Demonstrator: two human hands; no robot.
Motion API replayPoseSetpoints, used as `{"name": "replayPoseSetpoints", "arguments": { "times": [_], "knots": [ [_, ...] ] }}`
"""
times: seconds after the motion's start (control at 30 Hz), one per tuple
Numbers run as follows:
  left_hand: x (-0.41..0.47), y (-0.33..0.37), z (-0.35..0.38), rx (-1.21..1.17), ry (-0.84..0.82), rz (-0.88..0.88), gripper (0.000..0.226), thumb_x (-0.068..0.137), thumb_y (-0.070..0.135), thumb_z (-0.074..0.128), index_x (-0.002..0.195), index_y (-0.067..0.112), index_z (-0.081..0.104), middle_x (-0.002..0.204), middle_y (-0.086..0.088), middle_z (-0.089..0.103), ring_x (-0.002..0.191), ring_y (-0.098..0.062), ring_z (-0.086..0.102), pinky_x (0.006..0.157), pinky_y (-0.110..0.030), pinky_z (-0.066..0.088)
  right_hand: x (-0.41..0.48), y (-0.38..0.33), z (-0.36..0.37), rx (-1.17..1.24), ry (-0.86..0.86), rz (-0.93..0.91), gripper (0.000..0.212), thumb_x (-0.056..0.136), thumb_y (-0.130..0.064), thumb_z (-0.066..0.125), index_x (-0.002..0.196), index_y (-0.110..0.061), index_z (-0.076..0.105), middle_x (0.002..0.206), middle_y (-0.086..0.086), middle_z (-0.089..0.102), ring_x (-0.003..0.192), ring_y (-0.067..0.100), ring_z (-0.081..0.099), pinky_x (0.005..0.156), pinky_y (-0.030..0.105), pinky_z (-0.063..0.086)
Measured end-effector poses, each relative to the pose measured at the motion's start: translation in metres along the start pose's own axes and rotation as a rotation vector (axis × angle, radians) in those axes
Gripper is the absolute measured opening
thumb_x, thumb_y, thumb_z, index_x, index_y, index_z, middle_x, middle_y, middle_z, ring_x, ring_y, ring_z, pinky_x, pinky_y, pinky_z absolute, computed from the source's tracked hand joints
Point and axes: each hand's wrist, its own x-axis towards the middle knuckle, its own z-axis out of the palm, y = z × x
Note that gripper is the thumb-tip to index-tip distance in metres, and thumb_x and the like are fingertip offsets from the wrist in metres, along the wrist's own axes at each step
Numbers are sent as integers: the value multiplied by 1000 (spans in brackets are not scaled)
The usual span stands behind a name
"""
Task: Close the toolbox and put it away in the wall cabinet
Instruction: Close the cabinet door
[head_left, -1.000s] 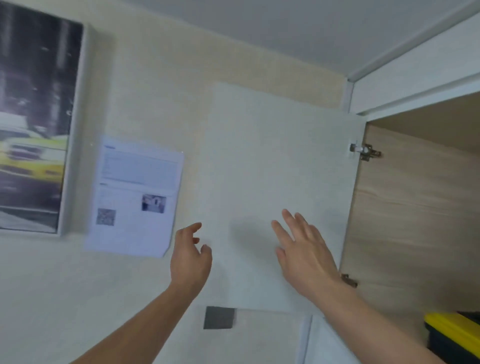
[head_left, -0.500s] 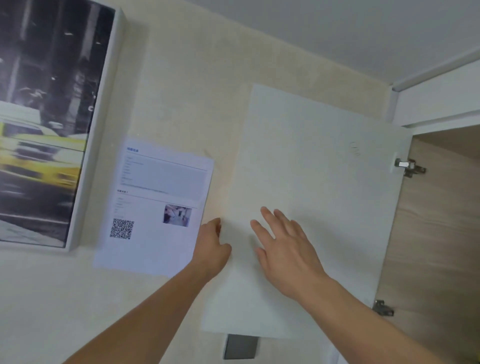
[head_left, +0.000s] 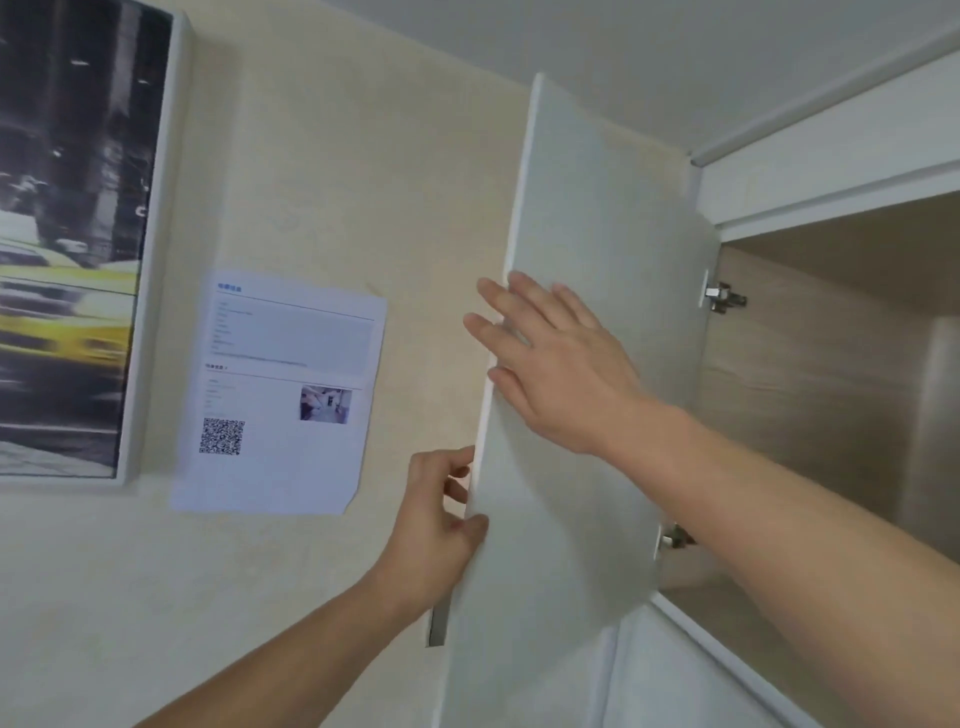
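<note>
Person is working the wall cabinet door (head_left: 582, 364), which is standing partly open off the wall cabinet (head_left: 810, 395), hinged on its 3 o'clock edge. Left hand (head_left: 441, 519) is pinching the door's free edge at abt 7 o'clock of the panel: thumb on the near face, fingers curled behind, so a narrow grip holding the door edge. Right hand (head_left: 550, 364) is lying flat and spread wide on the inner face near the free edge, gripping nothing, just pressing.

Toolbox isn't showing in this view; cabinet interior at 3 o'clock is reading as bare wood, lower part hidden behind the right forearm, so can't tell if the box is inside.

Judgement: this looks like the last step, shutting the door, w/ the box prob already stowed. Next move calls for swinging the free edge toward 3 o'clock w/ both hands, then pulling the left fingers clear of the back face before the door is meeting the frame, else they're getting pinched

Printed sheet (head_left: 280, 395) and framed picture (head_left: 78, 234) are hanging at 9 o'clock, well apart from the swing
</note>
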Motion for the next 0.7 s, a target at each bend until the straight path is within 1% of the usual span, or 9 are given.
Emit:
{"name": "replayPoseSetpoints", "arguments": {
  "times": [0.07,0.17,0.23,0.3,0.37,0.43,0.5,0.6,0.7],
  "knots": [
    [-18,19,15,32,-92,131,59,71,12,67,116,43,45,118,13,38,100,-6,51,70,-17,50,-11,13,-23,-109,-4,-79,48,95,-33,44,140,-17,44,155,11,33,143,33,25,115,52,15],
    [-38,39,44,109,-222,341,65,72,34,75,127,36,41,132,15,32,121,-7,45,89,-17,45,-39,38,-56,-249,-53,-127,44,95,-33,39,135,-17,51,150,11,41,141,32,31,116,56,13],
    [-45,51,67,148,-275,471,72,75,51,72,134,35,35,142,17,25,133,-6,36,99,-20,42,-66,57,-76,-318,-73,-130,42,94,-31,38,127,-17,59,143,11,51,136,32,39,115,58,15],
    [-49,63,93,180,-304,583,77,77,62,64,140,39,26,150,19,18,139,-5,29,105,-27,40,-94,76,-94,-362,-98,-137,41,94,-31,39,123,-16,63,136,12,58,131,33,46,114,58,18],
    [-51,71,120,246,-337,755,79,82,62,59,146,35,21,158,18,12,143,-8,24,110,-34,35,-121,95,-112,-394,-169,-122,43,95,-35,37,123,-16,63,135,12,59,130,32,46,114,57,19],
    [-49,76,149,317,-383,1001,77,88,52,58,149,20,25,161,3,16,147,-20,20,117,-40,26,-146,113,-127,-427,-264,-81,46,96,-39,33,125,-17,61,137,11,57,132,31,44,115,55,16],
    [-43,82,177,421,-396,1181,73,91,49,55,148,12,28,161,-8,19,148,-27,16,119,-43,17,-170,130,-140,-472,-358,-43,50,98,-43,28,130,-19,57,141,9,53,136,30,39,117,54,12],
    [-29,91,219,548,-404,1327,75,92,54,47,150,14,21,161,-10,14,148,-29,9,119,-50,16,-201,153,-151,-530,-465,5,55,99,-47,19,139,-21,47,149,9,43,143,30,27,118,53,7],
    [-24,99,263,551,-468,1366,79,91,57,47,151,15,16,162,-10,9,149,-30,5,116,-56,16,-229,176,-157,-580,-554,47,59,98,-52,14,144,-22,37,154,8,34,146,28,15,118,52,2]
  ]
}}
